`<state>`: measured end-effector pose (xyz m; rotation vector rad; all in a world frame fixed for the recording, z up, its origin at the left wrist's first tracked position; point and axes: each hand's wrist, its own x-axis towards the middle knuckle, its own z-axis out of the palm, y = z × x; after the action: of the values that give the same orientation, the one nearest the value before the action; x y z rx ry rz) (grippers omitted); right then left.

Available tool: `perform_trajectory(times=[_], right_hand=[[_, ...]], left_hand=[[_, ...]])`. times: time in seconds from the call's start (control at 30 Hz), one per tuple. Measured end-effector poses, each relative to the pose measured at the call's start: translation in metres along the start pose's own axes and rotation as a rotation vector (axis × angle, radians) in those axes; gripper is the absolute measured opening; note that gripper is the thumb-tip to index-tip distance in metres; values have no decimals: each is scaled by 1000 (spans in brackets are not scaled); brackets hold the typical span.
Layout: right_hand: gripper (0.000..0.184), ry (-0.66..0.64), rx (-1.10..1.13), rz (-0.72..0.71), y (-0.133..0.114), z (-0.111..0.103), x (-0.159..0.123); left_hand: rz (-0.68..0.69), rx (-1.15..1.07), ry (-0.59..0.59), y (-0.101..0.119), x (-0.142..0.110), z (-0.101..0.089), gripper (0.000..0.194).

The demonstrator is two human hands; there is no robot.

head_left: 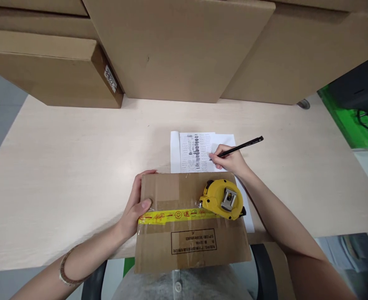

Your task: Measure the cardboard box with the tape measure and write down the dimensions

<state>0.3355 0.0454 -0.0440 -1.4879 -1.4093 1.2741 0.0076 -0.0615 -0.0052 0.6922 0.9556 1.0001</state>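
My left hand (137,208) grips the left side of a brown cardboard box (159,191), its thumb on top and its fingers partly hidden behind the edge. Yellow tape (168,215) with red print runs across the box, above a printed label frame (194,241). On the box's right part lies a yellow tape measure (217,198). Beyond the box, my right hand (229,160) holds a black pen (246,144), its lower end at the sheets of paper (196,152). Dense writing and dark marks cover the left sheet. The box hides the papers' near part.
Large cardboard boxes (171,50) stand along the back of the light wooden table (77,166). A smaller carton (46,75) with a white label is at the back left. A dark object (356,91) rests on a green surface at the right. Chair armrests flank my lap.
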Motion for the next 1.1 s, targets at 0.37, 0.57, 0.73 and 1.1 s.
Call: perform_trajectory(times=[0.37,0.57,0.73,1.1], right_hand=[[46,19,13,4,-1,1,-1],[47,27,15,-1,0,0,-1],[43,41,5,3,1,0,0],[42,35,-3,8,0,-1,-1]], left_hand=[[12,34,5,-3,0,-3,61],[1,32,-11,-2,0,-3,61],[16,34,-12,-1,0,-2,62],[28,35,-18,-3,1,-2,61]])
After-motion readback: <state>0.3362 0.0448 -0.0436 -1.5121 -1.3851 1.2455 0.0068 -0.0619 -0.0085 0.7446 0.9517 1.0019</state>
